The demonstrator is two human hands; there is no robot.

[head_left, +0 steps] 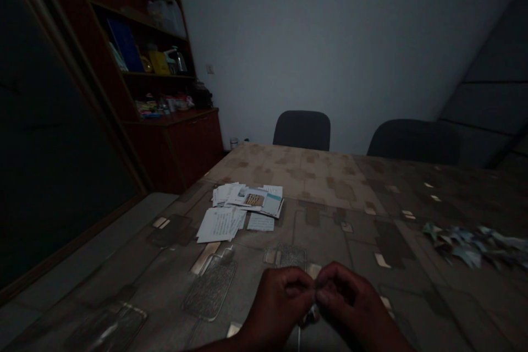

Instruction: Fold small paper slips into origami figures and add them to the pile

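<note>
My left hand [284, 300] and my right hand [346, 297] meet above the near part of the table. Thumb and fingers of each are pinched together, fingertips touching those of the other hand. Whatever they pinch is hidden by the fingers and the dim light. A small dark and pale bit [310, 316] shows just below the fingertips; I cannot tell whether it is held. Beyond my hands, to the left, lies a loose spread of white printed papers [220, 224], with a picture card [254, 198] on top.
A patterned cloth covers the table [256, 165]. Crumpled or folded paper pieces [470, 245] lie in a heap at the right. Two dark chairs [302, 129] stand at the far edge, by the wall. A red-brown shelf cabinet [181, 143] holding household items is at left.
</note>
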